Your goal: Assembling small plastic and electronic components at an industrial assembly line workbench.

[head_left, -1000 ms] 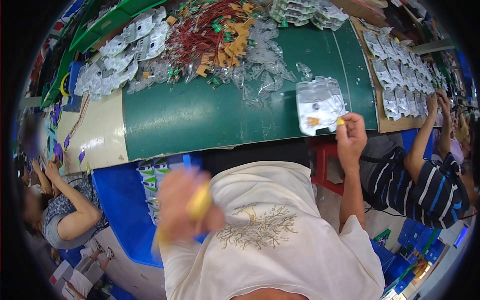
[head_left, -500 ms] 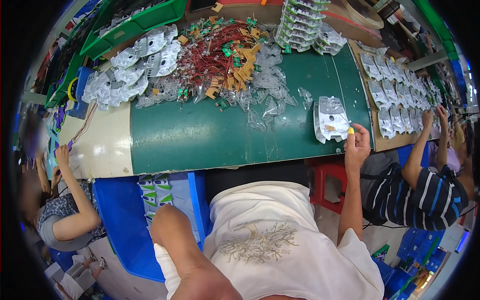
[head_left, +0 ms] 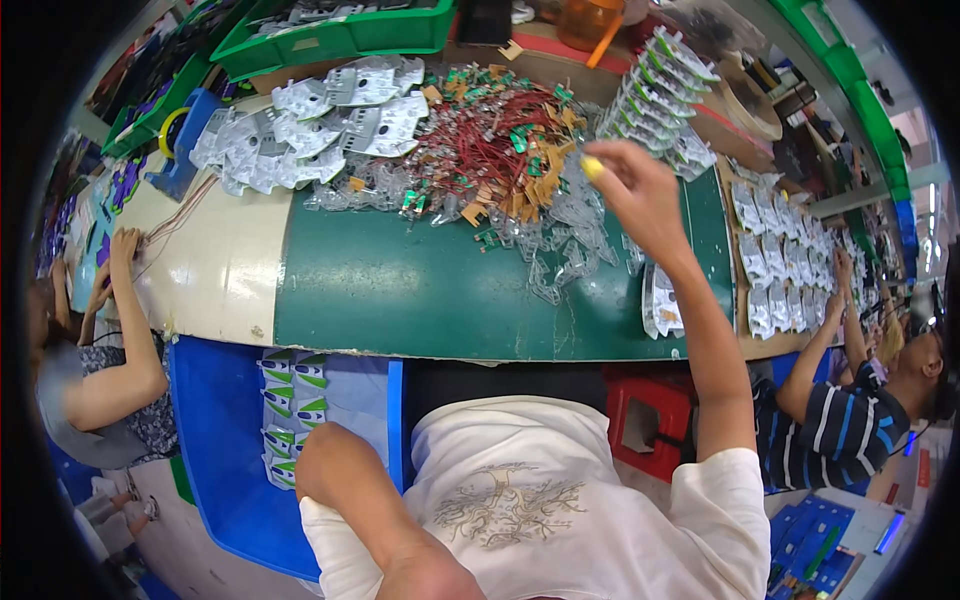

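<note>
My right hand is over the back right of the green tabletop, beside the heap of parts. Its fingers are bent together, with a yellow cover on one digit; anything between the fingertips is too small to make out. A silver plastic housing lies near the table's front right, partly hidden by my right forearm. Clear plastic pieces are spread just left of my hand, next to small boards with red wires and tan clips. Only my left arm shows, bent at the bottom; the left hand is out of view.
Stacked silver housings stand at the back right, more housings at the back left. A green bin sits behind. A blue bin holds green-and-white parts below the table edge. Housings in rows lie right. Co-workers sit on both sides.
My right hand has left the silver housing and moved left and away from me to the heap's right side. The view has shifted slightly.
</note>
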The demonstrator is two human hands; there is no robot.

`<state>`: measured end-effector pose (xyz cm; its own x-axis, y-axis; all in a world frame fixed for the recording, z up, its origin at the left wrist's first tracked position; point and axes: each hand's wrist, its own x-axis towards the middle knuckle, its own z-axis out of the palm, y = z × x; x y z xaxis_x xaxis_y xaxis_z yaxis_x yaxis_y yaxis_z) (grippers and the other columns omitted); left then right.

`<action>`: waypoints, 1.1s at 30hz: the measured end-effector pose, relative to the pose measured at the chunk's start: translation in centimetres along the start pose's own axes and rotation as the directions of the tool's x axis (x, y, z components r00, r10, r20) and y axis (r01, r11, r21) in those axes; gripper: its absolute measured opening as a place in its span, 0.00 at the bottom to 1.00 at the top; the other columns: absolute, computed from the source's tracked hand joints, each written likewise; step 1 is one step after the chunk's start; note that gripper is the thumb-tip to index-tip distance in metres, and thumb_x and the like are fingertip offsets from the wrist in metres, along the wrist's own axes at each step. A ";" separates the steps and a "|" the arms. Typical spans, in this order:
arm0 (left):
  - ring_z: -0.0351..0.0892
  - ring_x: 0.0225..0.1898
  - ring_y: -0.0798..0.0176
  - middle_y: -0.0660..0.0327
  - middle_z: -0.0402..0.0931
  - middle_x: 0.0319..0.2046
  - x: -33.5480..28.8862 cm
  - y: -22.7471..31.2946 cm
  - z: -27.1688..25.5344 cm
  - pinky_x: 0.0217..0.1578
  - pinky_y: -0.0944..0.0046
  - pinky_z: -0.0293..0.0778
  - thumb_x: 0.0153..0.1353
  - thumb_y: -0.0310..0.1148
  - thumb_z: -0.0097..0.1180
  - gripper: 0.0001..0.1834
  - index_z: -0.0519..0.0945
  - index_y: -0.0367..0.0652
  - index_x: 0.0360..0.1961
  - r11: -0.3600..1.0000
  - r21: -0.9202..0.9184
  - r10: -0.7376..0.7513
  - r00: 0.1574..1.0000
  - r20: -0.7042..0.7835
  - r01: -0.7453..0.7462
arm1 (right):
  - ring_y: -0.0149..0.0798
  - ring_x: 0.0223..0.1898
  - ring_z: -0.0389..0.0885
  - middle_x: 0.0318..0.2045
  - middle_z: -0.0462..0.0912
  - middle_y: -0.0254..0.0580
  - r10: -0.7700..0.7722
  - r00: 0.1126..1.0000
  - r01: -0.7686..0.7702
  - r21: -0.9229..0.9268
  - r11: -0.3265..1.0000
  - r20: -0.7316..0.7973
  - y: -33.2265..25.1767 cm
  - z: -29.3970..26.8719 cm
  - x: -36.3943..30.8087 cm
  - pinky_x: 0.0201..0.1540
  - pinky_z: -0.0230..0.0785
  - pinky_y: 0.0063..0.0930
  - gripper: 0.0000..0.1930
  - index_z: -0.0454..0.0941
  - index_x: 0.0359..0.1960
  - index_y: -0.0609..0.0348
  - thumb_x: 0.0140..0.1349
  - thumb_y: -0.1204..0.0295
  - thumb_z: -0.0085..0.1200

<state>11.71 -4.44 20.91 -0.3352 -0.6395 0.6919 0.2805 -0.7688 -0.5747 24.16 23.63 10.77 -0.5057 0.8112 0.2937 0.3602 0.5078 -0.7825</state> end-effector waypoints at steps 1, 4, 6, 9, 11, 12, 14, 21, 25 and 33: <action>0.55 0.67 0.42 0.51 0.65 0.65 0.0 -0.1 -0.2 0.64 0.37 0.48 0.66 0.29 0.53 0.21 0.72 0.38 0.61 1.000 0.022 0.005 1.000 -0.017 -0.005 | 0.20 0.26 0.74 0.25 0.81 0.31 -0.031 0.999 0.031 -0.015 0.999 0.011 0.7 1.3 2.8 0.30 0.68 0.18 0.10 0.82 0.43 0.62 0.61 0.72 0.58; 0.56 0.67 0.42 0.51 0.66 0.64 1.0 0.6 -1.0 0.65 0.37 0.48 0.67 0.30 0.52 0.21 0.73 0.39 0.61 0.991 0.125 0.052 0.998 0.033 -0.056 | 0.32 0.31 0.82 0.35 0.87 0.43 -0.139 0.984 0.103 -0.285 0.953 -0.110 3.5 4.8 11.1 0.38 0.73 0.27 0.16 0.84 0.44 0.60 0.57 0.65 0.61; 0.57 0.66 0.41 0.51 0.67 0.64 1.6 0.5 -2.0 0.65 0.37 0.48 0.67 0.31 0.52 0.21 0.73 0.39 0.61 0.988 0.119 0.086 0.992 0.089 -0.096 | 0.45 0.36 0.85 0.34 0.86 0.49 -0.043 0.990 -0.006 -0.346 0.938 -0.131 5.4 6.3 15.4 0.42 0.75 0.35 0.16 0.86 0.41 0.58 0.53 0.63 0.61; 0.58 0.66 0.42 0.52 0.68 0.64 1.4 0.3 -2.5 0.65 0.37 0.49 0.67 0.34 0.53 0.22 0.73 0.39 0.61 0.957 0.239 0.136 0.982 0.132 -0.164 | 0.52 0.34 0.85 0.30 0.85 0.53 0.056 0.993 -0.091 -0.367 0.926 -0.105 7.2 8.0 17.9 0.41 0.75 0.41 0.13 0.87 0.39 0.54 0.53 0.63 0.60; 0.58 0.66 0.44 0.53 0.68 0.64 1.5 0.5 -2.9 0.65 0.37 0.50 0.67 0.36 0.55 0.23 0.73 0.39 0.61 0.906 0.366 0.171 0.976 0.138 -0.211 | 0.44 0.28 0.84 0.28 0.85 0.50 0.067 0.995 -0.085 -0.260 0.962 -0.079 7.4 8.2 18.3 0.35 0.76 0.37 0.12 0.86 0.41 0.56 0.59 0.65 0.57; 0.61 0.64 0.48 0.55 0.69 0.62 1.1 1.0 -4.0 0.64 0.40 0.52 0.66 0.39 0.55 0.24 0.71 0.43 0.61 0.862 0.482 0.091 0.983 0.158 -0.157 | 0.38 0.32 0.85 0.35 0.86 0.45 0.267 0.963 -0.270 0.196 0.943 0.045 6.5 8.2 18.2 0.33 0.76 0.28 0.12 0.83 0.45 0.60 0.66 0.67 0.53; 0.66 0.60 0.56 0.61 0.71 0.59 -1.3 2.3 -7.4 0.63 0.46 0.56 0.65 0.44 0.55 0.26 0.69 0.52 0.63 0.732 0.679 -0.060 0.989 0.138 -0.051 | 0.40 0.42 0.84 0.44 0.82 0.48 0.179 0.936 -0.348 0.731 0.587 0.302 4.5 4.8 17.6 0.40 0.81 0.27 0.11 0.76 0.48 0.66 0.70 0.71 0.48; 0.75 0.51 0.59 0.52 0.70 0.56 -10.0 2.9 -11.7 0.52 0.63 0.69 0.60 0.27 0.61 0.30 0.66 0.35 0.62 -0.208 0.540 -0.942 -0.018 -0.334 0.816 | 0.35 0.41 0.84 0.41 0.82 0.46 0.014 0.938 -0.238 0.616 0.751 0.345 -5.6 0.0 7.8 0.41 0.82 0.22 0.15 0.75 0.52 0.70 0.71 0.71 0.50; 0.75 0.56 0.58 0.53 0.69 0.59 -12.9 1.0 -11.1 0.56 0.60 0.69 0.73 0.35 0.46 0.24 0.61 0.38 0.66 -0.610 -0.121 -0.758 -0.621 -0.198 0.783 | 0.36 0.37 0.85 0.39 0.83 0.46 0.135 0.918 -0.353 0.615 0.705 0.372 -6.5 0.3 0.3 0.39 0.82 0.24 0.13 0.78 0.48 0.70 0.70 0.71 0.52; 0.77 0.53 0.58 0.55 0.72 0.53 -15.0 1.5 -8.2 0.54 0.62 0.71 0.76 0.40 0.38 0.24 0.59 0.40 0.67 -0.679 -0.314 -0.644 -0.743 -0.179 0.664 | 0.42 0.35 0.86 0.38 0.82 0.53 0.119 0.922 -0.376 0.775 0.508 0.369 -4.4 -0.2 -5.7 0.37 0.84 0.30 0.12 0.78 0.46 0.72 0.70 0.73 0.51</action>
<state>9.76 3.95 6.09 -0.0929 0.9705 -0.2224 -0.6950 0.0967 0.7124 25.62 16.82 12.67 -0.7124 0.7013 -0.0252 -0.2343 -0.2714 -0.9335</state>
